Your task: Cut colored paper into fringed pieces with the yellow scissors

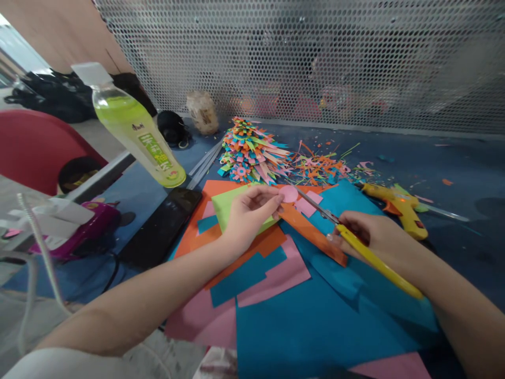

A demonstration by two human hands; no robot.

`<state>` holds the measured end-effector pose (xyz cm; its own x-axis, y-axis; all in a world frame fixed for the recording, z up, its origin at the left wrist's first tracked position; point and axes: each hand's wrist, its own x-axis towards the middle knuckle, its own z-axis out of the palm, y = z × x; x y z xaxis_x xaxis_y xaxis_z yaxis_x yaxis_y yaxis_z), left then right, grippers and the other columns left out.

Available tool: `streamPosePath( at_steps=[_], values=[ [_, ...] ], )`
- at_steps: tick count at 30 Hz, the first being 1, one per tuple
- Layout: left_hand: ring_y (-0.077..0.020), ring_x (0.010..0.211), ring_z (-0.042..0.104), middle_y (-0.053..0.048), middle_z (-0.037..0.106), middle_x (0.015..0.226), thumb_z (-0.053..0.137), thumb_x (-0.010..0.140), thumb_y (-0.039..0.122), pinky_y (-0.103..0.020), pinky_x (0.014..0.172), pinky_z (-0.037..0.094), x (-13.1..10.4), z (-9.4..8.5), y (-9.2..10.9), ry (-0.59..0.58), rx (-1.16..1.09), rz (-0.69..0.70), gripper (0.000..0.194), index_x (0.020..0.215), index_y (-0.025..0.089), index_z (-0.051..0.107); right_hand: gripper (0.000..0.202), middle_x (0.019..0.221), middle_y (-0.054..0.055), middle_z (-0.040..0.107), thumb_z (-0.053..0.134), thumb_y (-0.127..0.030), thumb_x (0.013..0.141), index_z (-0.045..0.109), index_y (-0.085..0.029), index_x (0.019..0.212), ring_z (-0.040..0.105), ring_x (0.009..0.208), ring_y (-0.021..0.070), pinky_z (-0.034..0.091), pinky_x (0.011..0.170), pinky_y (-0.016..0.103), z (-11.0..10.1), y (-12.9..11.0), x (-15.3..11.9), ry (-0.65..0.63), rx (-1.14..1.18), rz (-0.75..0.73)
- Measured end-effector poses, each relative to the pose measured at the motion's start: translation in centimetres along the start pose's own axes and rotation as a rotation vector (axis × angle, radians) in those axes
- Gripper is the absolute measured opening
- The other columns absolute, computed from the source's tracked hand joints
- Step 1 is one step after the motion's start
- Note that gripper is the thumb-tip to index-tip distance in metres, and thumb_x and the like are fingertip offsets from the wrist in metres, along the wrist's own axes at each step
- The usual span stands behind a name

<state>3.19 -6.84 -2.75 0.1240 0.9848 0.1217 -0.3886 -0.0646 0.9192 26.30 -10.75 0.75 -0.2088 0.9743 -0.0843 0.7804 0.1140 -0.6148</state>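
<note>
A drink bottle (136, 134) stands near the tabletop's (479, 158) left edge, beside a black phone (161, 226); a jar (202, 112) sits near the far edge, before a metal screen (315, 58).

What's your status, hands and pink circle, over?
Left hand pinching pink circle. Right hand gripping yellow-handled scissors, tips near circle's edge. Coloured paper sheets spread beneath both hands.

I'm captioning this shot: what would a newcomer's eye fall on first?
Probably the multicoloured paper cone, near the middle, beside a heap of paper scraps on its right. Next, perhaps, the yellow-handled scissors in the right grip, their blades pointing toward the pink paper disc held in the left grip. The tall bottle of yellow-green drink also stands out at left, just behind the black phone.
</note>
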Motion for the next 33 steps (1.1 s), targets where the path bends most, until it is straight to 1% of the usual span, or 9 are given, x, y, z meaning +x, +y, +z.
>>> streamPosePath(
  at_steps=[3, 7, 14, 24, 29, 33],
  values=[
    [-0.0068, 0.058, 0.059, 0.001, 0.067, 0.068, 0.076, 0.074, 0.028, -0.020, 0.056, 0.048, -0.09, 0.06, -0.01, -0.014, -0.019, -0.025, 0.014, 0.079, 0.018, 0.069, 0.041, 0.058, -0.004, 0.044, 0.062, -0.059, 0.076, 0.045, -0.023, 0.066, 0.040, 0.053, 0.0127, 0.033, 0.048, 0.027, 0.04, -0.05, 0.11, -0.051, -0.021, 0.030],
    [-0.0074, 0.059, 0.058, 0.001, 0.067, 0.069, 0.075, 0.075, 0.029, -0.021, 0.058, 0.048, -0.28, 0.14, -0.01, -0.047, 0.009, -0.045, 0.014, 0.080, 0.017, 0.069, 0.040, 0.060, -0.005, 0.038, 0.061, -0.059, 0.077, 0.045, -0.023, 0.069, 0.037, 0.055, 0.0129, 0.030, 0.049, 0.026, 0.11, -0.05, 0.24, -0.063, -0.039, 0.034],
    [-0.0071, 0.059, 0.058, 0.001, 0.066, 0.068, 0.075, 0.076, 0.028, -0.020, 0.058, 0.048, -0.25, 0.03, -0.16, -0.055, 0.010, -0.041, 0.013, 0.080, 0.017, 0.070, 0.038, 0.059, -0.005, 0.040, 0.060, -0.056, 0.080, 0.044, -0.023, 0.069, 0.036, 0.054, 0.0116, 0.027, 0.048, 0.026, 0.40, 0.77, 0.31, -0.061, -0.038, 0.018],
    [-0.0063, 0.056, 0.057, 0.002, 0.065, 0.063, 0.080, 0.068, 0.025, -0.018, 0.053, 0.047, 0.14, 0.19, 0.04, 0.055, -0.056, -0.053, 0.017, 0.079, 0.016, 0.070, 0.048, 0.055, -0.005, 0.036, 0.058, -0.067, 0.074, 0.039, -0.024, 0.061, 0.033, 0.053, 0.0125, 0.025, 0.048, 0.027, 0.22, -0.03, 0.36, -0.037, -0.080, 0.043],
    [-0.0072, 0.058, 0.058, 0.001, 0.065, 0.065, 0.079, 0.070, 0.026, -0.019, 0.055, 0.047, 0.03, 0.17, -0.02, 0.029, -0.038, -0.049, 0.015, 0.079, 0.017, 0.070, 0.045, 0.058, -0.004, 0.040, 0.058, -0.065, 0.075, 0.043, -0.024, 0.065, 0.035, 0.053, 0.0123, 0.026, 0.047, 0.027, 0.47, 0.62, 0.48, -0.040, -0.035, 0.018],
    [-0.0084, 0.058, 0.058, 0.001, 0.066, 0.066, 0.079, 0.070, 0.027, -0.021, 0.056, 0.047, -0.09, 0.19, 0.00, 0.004, -0.003, -0.062, 0.016, 0.079, 0.018, 0.071, 0.049, 0.058, -0.004, 0.038, 0.056, -0.069, 0.074, 0.043, -0.023, 0.065, 0.035, 0.055, 0.0121, 0.026, 0.048, 0.026, 0.61, 0.72, 0.52, -0.032, -0.050, 0.032]
  ],
)
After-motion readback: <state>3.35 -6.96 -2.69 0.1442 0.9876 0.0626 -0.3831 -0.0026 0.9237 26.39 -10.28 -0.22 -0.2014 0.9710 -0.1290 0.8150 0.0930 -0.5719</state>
